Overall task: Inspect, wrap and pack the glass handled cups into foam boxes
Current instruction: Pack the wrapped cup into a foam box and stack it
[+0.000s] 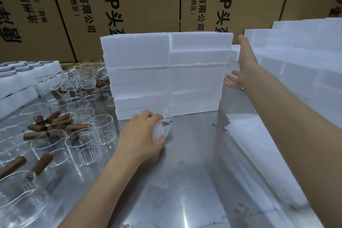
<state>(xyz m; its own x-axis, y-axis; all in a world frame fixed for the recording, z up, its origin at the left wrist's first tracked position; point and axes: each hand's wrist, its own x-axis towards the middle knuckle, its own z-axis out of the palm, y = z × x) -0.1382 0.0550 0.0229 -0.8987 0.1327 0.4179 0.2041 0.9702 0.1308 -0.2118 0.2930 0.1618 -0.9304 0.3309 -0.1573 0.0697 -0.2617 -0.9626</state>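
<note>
My left hand [142,133] rests on the steel table [185,181], shut on a cup wrapped in thin white paper [162,128], just in front of two stacks of white foam boxes [166,74]. My right hand [242,63] is stretched out to the far right with fingers spread, holding nothing, between those stacks and a larger pile of foam boxes [296,55]. Several bare glass cups with brown wooden handles [74,127] crowd the table's left side.
A stack of thin white wrapping sheets [259,153] lies on the right under my right forearm. White foam trays [20,79] sit at the far left. Printed cardboard cartons [129,0] form a wall behind everything.
</note>
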